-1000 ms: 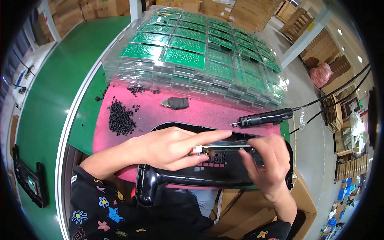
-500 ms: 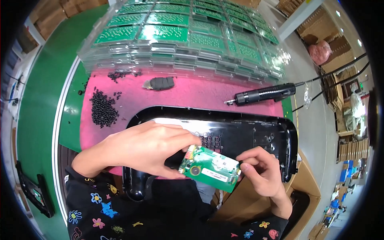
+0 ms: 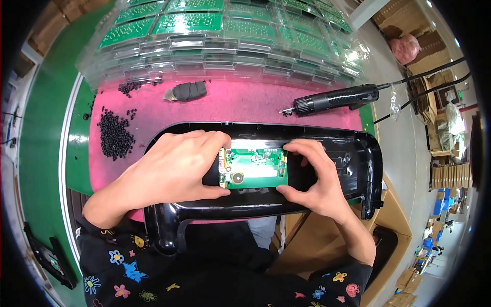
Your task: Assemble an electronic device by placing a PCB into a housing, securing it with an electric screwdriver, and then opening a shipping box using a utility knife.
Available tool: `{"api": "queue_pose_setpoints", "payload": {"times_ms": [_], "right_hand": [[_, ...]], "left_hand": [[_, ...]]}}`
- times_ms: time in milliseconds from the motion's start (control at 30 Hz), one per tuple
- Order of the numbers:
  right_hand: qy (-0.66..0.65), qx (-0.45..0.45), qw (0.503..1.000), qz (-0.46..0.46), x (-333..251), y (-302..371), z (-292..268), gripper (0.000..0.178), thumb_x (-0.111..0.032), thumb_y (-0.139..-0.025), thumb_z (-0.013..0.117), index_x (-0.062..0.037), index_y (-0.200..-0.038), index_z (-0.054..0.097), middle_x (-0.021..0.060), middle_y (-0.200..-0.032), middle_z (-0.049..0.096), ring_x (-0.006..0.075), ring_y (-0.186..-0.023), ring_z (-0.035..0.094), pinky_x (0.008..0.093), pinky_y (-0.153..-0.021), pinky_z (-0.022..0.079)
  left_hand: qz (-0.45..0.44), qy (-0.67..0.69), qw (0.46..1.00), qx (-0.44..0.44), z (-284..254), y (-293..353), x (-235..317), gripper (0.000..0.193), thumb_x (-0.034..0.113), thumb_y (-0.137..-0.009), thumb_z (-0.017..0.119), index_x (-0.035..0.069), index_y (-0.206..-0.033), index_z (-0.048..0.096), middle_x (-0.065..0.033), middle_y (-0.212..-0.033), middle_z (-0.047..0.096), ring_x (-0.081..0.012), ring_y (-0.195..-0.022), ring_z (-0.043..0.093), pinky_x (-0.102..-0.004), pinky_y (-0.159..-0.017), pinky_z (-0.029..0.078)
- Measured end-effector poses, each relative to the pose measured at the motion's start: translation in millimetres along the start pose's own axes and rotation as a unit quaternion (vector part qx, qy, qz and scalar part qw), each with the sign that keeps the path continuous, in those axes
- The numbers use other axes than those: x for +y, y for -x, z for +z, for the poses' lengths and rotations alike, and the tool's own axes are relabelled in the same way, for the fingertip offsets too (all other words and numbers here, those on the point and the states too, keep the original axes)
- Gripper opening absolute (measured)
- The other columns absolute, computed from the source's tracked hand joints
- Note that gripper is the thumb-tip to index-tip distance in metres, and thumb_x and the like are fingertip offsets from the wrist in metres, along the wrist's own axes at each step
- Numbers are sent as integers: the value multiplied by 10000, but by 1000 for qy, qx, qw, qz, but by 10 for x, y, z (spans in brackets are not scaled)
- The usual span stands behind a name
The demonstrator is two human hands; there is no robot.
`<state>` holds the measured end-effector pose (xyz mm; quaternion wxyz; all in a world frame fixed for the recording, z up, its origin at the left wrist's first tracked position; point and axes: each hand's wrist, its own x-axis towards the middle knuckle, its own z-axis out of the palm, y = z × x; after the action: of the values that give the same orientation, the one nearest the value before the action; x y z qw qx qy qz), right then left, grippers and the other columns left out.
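A green circuit board (image 3: 255, 171) lies level over the middle of a long black plastic housing (image 3: 353, 163). My left hand (image 3: 179, 166) grips the board's left end, thumb at the near corner and fingers at the far one. At the opposite end, my right hand (image 3: 317, 179) holds the corners between thumb and forefinger. A pale label, a round component and small connectors show on the board's upper face. Whether the board rests on the housing floor or hovers just above it, I cannot tell.
Beyond the housing, a black electric screwdriver (image 3: 335, 101) and a dark wrapped blade tool (image 3: 186, 91) lie on the pink mat (image 3: 245, 97). Small black screws (image 3: 115, 134) are heaped at left. Stacked clear trays (image 3: 204, 56) of green boards stand behind. A cardboard box (image 3: 307, 253) sits at near right.
Both hands have carried the circuit board away from me, over the housing, and turned it from tilted to nearly straight. My right hand has shifted its grip to the board's right-hand corners.
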<state>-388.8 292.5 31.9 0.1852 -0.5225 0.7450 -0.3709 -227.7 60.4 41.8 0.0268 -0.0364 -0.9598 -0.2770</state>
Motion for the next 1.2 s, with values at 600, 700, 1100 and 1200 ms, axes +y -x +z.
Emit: {"api": "queue_pose_setpoints", "payload": {"times_ms": [600, 700, 1100, 1200], "right_hand": [[34, -1, 999, -4, 20, -7, 40, 599, -88, -638, 791, -23, -1182, 548, 144, -1165, 529, 325, -1039, 503, 391, -927, 419], [35, 0, 999, -2, 16, 5, 39, 600, -82, -636, 791, -21, -1183, 550, 144, -1170, 528, 324, -1047, 503, 392, -928, 419], [63, 9, 998, 6, 8, 3, 58, 616, -66, -606, 792, -50, -1179, 569, 105, -1188, 544, 260, -1044, 527, 331, -798, 467], [38, -3, 999, 9, -9, -7, 47, 586, -69, -639, 783, -20, -1175, 551, 143, -1179, 524, 322, -1047, 498, 386, -927, 422]], "left_hand": [[5, -31, 1000, 1, 28, -9, 2, 638, 268, -606, 851, 48, -1095, 504, -91, -963, 603, -294, -894, 617, -389, -679, 495], [8, -26, 1000, 3, 30, -12, 3, 636, 264, -607, 852, 47, -1094, 506, -92, -962, 604, -295, -895, 616, -392, -681, 498], [-2, -32, 999, -14, 38, -11, -10, 642, 287, -614, 852, 50, -1100, 505, -93, -954, 599, -296, -904, 612, -397, -694, 500], [-2, -31, 999, -16, 38, -6, -11, 654, 295, -618, 850, 51, -1114, 501, -93, -961, 591, -290, -907, 606, -393, -701, 501]]}}
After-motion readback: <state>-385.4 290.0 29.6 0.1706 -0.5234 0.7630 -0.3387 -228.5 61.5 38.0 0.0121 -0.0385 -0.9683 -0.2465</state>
